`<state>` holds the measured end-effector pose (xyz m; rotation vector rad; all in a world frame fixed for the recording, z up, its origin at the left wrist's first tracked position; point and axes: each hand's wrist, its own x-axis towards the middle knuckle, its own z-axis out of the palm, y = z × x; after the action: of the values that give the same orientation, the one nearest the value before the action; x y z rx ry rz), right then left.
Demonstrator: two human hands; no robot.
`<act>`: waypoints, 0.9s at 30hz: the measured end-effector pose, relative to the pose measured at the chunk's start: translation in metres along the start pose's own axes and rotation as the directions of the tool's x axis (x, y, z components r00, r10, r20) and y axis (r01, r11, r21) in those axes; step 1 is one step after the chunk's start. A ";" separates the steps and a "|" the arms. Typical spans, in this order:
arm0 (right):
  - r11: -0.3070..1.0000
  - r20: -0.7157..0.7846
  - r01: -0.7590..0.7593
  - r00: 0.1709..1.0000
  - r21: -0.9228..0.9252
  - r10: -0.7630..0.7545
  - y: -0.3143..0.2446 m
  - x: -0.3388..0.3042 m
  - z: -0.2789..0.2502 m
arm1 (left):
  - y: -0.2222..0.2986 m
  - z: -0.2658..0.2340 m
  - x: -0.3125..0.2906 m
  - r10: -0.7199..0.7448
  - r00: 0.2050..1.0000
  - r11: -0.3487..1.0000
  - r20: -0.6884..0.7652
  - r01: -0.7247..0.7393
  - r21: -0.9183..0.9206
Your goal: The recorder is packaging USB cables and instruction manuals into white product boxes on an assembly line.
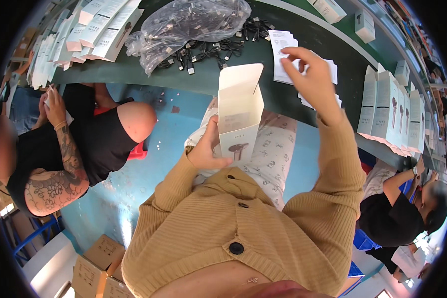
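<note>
My left hand is wrapped round a tall white carton in front of my lap. Its top flap stands up, and its open mouth faces me. A picture of a dark device is printed on the carton's front. Over a stack of white printed leaflets on the dark table, my right hand is held with thumb and forefinger apart. Nothing shows between those fingers; whether their tips touch the top sheet I cannot tell. More leaflets lie partly hidden behind that hand.
Black cables and a clear plastic bag of cables lie on the table. White cartons stand at left and right. Co-workers sit on both sides. Brown boxes stand on the floor.
</note>
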<state>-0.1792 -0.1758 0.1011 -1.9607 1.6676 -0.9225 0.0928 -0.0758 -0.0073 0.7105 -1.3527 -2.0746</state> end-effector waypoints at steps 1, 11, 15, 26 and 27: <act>0.993 0.037 0.067 0.997 -0.097 -0.064 0.012 0.003 0.018 | -0.007 0.001 -0.005 0.037 0.999 0.998 -0.034 -0.038 -0.046; 0.940 -0.031 0.057 0.997 -0.335 -0.072 0.023 0.055 0.105 | -0.005 -0.018 -0.036 -0.073 0.987 0.986 -0.140 0.093 0.140; 0.908 -0.004 0.170 0.983 -0.382 -0.185 0.016 0.051 0.095 | 0.001 -0.021 -0.033 -0.068 0.986 0.969 -0.150 0.101 0.224; 0.867 -0.042 0.474 0.874 -0.151 -0.485 -0.097 -0.043 -0.050 | -0.004 -0.012 -0.012 -0.056 0.997 0.954 -0.049 0.068 0.292; 0.827 0.002 0.546 0.835 -0.132 -0.550 -0.101 -0.048 -0.051 | -0.005 -0.010 -0.008 -0.047 0.999 0.951 -0.021 0.052 0.306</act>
<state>-0.1473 -0.1028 0.1945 -2.5976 1.2056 -1.0653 0.1043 -0.0747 -0.0145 0.8932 -1.6868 -1.9119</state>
